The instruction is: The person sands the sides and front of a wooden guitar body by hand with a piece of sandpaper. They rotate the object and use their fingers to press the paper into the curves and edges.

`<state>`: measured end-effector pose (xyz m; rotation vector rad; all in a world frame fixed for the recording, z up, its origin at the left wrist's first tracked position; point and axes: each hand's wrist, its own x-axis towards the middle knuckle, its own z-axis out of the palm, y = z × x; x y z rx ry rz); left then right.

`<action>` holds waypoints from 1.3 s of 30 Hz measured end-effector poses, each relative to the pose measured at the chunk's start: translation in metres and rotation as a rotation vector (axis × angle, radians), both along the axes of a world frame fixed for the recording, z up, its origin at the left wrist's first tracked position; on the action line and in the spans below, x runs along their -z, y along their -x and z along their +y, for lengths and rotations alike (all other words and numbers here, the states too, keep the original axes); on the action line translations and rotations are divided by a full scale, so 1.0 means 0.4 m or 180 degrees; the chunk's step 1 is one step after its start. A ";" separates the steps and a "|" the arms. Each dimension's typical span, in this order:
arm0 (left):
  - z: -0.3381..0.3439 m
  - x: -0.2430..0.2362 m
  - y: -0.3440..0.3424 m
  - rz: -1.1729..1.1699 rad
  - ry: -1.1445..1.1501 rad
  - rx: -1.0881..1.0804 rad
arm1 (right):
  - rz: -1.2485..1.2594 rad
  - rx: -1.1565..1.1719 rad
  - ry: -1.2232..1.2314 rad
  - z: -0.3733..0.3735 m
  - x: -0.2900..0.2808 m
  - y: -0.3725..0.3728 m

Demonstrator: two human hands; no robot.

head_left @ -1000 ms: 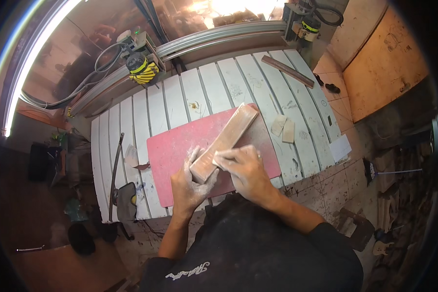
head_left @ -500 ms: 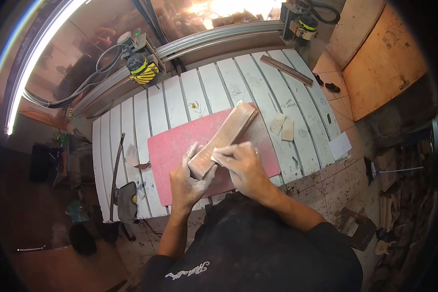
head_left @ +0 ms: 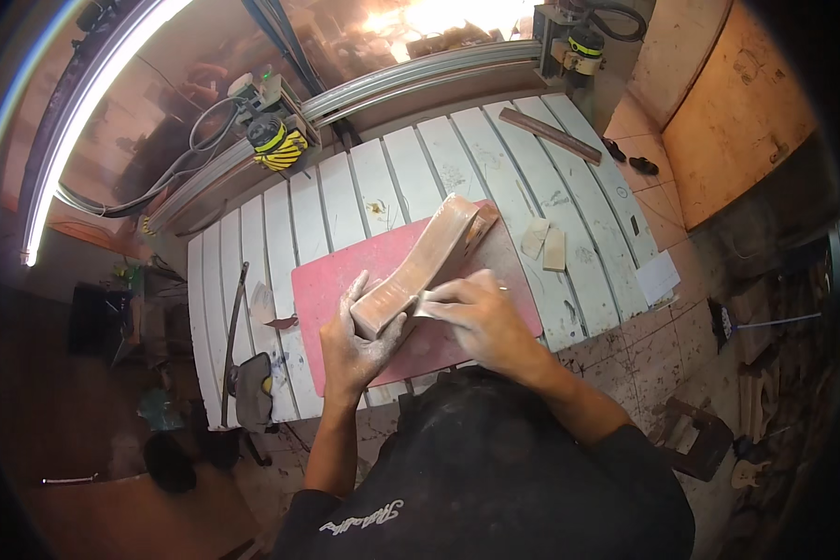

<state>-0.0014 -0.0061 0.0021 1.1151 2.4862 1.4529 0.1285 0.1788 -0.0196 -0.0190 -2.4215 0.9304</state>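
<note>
A long, curved wooden block (head_left: 418, 259) slants away from me over a pink mat (head_left: 341, 266), its far end up and to the right. My left hand (head_left: 353, 359) is closed round its near end, fingers along the left side and thumb on the right. Pale dust coats both hands. At the block's right edge, my right hand (head_left: 485, 322) pinches a small whitish piece (head_left: 421, 304), which looks like folded sandpaper but is mostly hidden by the fingers.
Two pale flat pieces, one a rectangle (head_left: 554, 250), lie right of the mat on the white slatted table (head_left: 401, 177). A brown wooden strip (head_left: 551, 135) lies at the far right. A machine head (head_left: 275, 140) hangs on a rail at the back left. A dark bar (head_left: 233, 336) lies left.
The block has turned in my left hand, so its broad upper face shows more. My right hand has shifted slightly right, to the block's edge. The whole view has moved a little.
</note>
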 end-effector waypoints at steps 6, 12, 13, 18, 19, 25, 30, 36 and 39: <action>-0.001 -0.083 0.044 -0.0213 0.0623 0.0187 | -0.0100 0.0530 0.0629 0.102 -0.041 -0.080; 0.047 -0.177 0.068 0.0470 0.1817 0.0489 | -0.0404 0.0417 0.1355 0.089 0.007 -0.098; 0.053 -0.180 0.070 0.0510 0.1900 0.0550 | -0.0480 0.0422 0.1260 0.086 0.010 -0.099; 0.031 -0.138 0.080 0.0645 0.1584 0.0770 | -0.0475 0.0352 0.1321 0.075 0.023 -0.106; 0.028 -0.132 0.080 0.0518 0.1389 0.0658 | -0.0437 0.0348 0.1316 0.075 0.025 -0.107; 0.034 -0.146 0.074 0.0363 0.1451 0.0470 | -0.0342 0.0233 0.2031 0.068 0.059 -0.106; 0.048 -0.168 0.073 0.0473 0.1821 0.0685 | -0.0649 0.0206 0.2108 0.058 0.045 -0.093; 0.036 -0.106 0.076 0.0401 0.0895 0.0827 | 0.0463 0.0494 0.0584 0.070 0.038 -0.008; 0.035 -0.063 0.079 0.0382 0.0337 0.0709 | 0.0777 0.0779 -0.0083 0.115 0.040 0.056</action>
